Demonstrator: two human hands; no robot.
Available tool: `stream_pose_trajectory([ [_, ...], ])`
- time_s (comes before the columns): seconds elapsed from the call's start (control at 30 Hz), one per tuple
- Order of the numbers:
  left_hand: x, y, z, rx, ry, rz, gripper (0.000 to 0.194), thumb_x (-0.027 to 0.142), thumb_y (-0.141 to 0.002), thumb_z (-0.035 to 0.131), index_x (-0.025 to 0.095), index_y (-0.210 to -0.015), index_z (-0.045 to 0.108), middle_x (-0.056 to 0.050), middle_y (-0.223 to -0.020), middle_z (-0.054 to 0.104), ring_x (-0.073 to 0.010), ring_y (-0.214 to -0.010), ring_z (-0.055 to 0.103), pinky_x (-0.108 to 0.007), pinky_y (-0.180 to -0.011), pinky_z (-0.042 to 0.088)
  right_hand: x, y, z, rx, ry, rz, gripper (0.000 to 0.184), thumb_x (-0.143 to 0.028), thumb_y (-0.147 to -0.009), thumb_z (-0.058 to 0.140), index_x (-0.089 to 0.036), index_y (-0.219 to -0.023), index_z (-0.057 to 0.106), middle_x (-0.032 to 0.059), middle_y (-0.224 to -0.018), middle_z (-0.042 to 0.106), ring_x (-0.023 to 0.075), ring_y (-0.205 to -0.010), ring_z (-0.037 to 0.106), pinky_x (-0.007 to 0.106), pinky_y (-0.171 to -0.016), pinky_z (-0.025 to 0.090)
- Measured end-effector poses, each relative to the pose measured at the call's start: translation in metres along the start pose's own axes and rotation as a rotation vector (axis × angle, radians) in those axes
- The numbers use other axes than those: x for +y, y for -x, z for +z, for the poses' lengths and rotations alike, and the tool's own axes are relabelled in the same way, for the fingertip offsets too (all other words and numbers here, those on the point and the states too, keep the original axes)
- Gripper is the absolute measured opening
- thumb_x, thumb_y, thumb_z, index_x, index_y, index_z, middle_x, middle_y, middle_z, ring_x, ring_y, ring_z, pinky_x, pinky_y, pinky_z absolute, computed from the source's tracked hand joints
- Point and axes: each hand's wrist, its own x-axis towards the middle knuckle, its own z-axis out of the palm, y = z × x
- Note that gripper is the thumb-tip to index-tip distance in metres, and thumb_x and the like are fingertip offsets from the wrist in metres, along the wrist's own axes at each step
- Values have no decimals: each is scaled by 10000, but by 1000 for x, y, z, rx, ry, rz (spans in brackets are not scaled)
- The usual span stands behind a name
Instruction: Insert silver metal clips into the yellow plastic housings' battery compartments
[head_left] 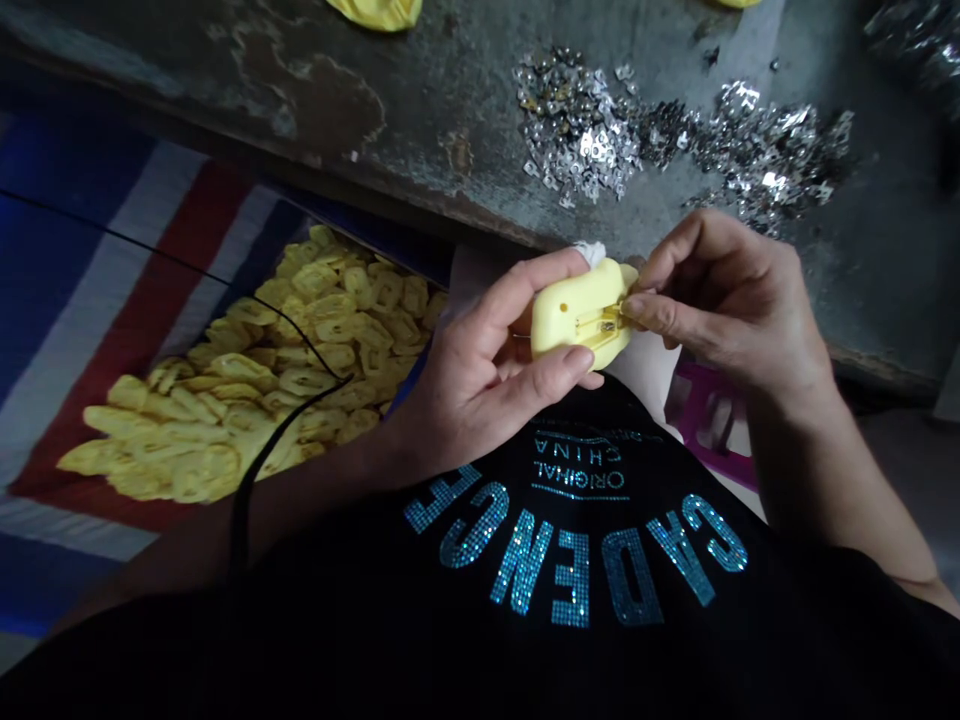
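My left hand (487, 350) is closed around a pale yellow plastic casing (571, 308), thumb along its near edge. White wrapping (591, 253) covers the tip of one finger. The casing's open slot, which looks like a battery compartment, faces up, and a small metal piece (606, 326) shows inside it. At the slot's right end, thumb and forefinger of my right hand (720, 295) are pinched together against the casing. Whatever lies between those fingertips is too small and covered to make out.
Beyond my hands, small shiny metal clips (585, 130) lie heaped on a worn grey table (450, 110). To the left, many yellow plastic parts (315, 350) fill a striped sack (187, 230). A black cord (289, 315) crosses over them. A purple plastic object (709, 420) stands below my right wrist.
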Motion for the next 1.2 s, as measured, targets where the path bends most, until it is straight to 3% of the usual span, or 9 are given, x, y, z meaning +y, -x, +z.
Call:
stream_pose_trajectory([
  [0.17, -2, 0, 0, -4, -22, 14, 537, 340, -1047, 859, 301, -1563, 715, -21, -1702, 693, -344, -1287, 848, -425, -974, 803, -1, 1, 1, 23, 30, -11, 457, -623, -829, 1060, -298, -873, 742, -27, -798, 721, 144, -567, 560, 352, -474, 527],
  [0.3, -2, 0, 0, 13, 2, 11, 551, 322, -1061, 844, 283, -1591, 700, -32, -1713, 687, -327, -1223, 872, -415, -948, 794, 2, 4, 3, 57, 9, 2, 452, -615, -847, 1052, -298, -874, 732, -23, -784, 746, 151, -562, 590, 345, -471, 537],
  [0.5, -1, -2, -1, 36, 29, -35, 620, 424, -1057, 867, 266, -1622, 665, -89, -1704, 699, -300, -1094, 907, -374, -898, 792, 10, 18, 8, 157, 35, -57, 320, -556, -957, 978, -314, -964, 768, -4, -891, 808, 198, -694, 718, 379, -583, 644],
  [0.67, -2, -3, -1, 14, 50, -35, 636, 459, -1076, 852, 268, -1638, 623, -69, -1598, 768, -260, -1000, 921, -320, -854, 786, 11, 36, 16, 236, 367, -255, 63, -343, -1076, 853, -329, -1137, 850, 41, -1085, 860, 247, -911, 809, 453, -818, 714],
  [0.77, -5, -2, 0, 29, 58, -23, 613, 449, -1095, 830, 287, -1646, 614, -56, -1589, 777, -257, -995, 923, -322, -859, 787, 12, 45, 24, 256, 571, -398, 270, -185, -1112, 747, -357, -1284, 863, 54, -1162, 857, 243, -993, 823, 415, -859, 706],
  [0.9, -13, -4, 1, 23, 62, 51, 581, 417, -1093, 823, 276, -1624, 637, -72, -1609, 764, -294, -1070, 919, -349, -858, 802, 19, 51, 30, 290, 786, -511, 448, -113, -1104, 726, -378, -1456, 804, 47, -1182, 853, 221, -984, 820, 366, -841, 702],
  [1.03, -20, -7, 1, 10, 64, 200, 548, 377, -1077, 836, 254, -1580, 654, -93, -1677, 706, -348, -1264, 876, -317, -839, 803, 25, 52, 30, 333, 856, -597, 470, -52, -1067, 754, -322, -1449, 796, 46, -1165, 848, 198, -970, 821, 329, -820, 702],
  [1.2, -19, -5, 2, -17, 22, 193, 530, 346, -1092, 817, 258, -1587, 648, -94, -1714, 679, -329, -1284, 869, -313, -896, 801, 21, 51, 29, 332, 745, -546, 422, -63, -1065, 759, -346, -1367, 840, 40, -1127, 844, 201, -941, 811, 355, -810, 701],
])
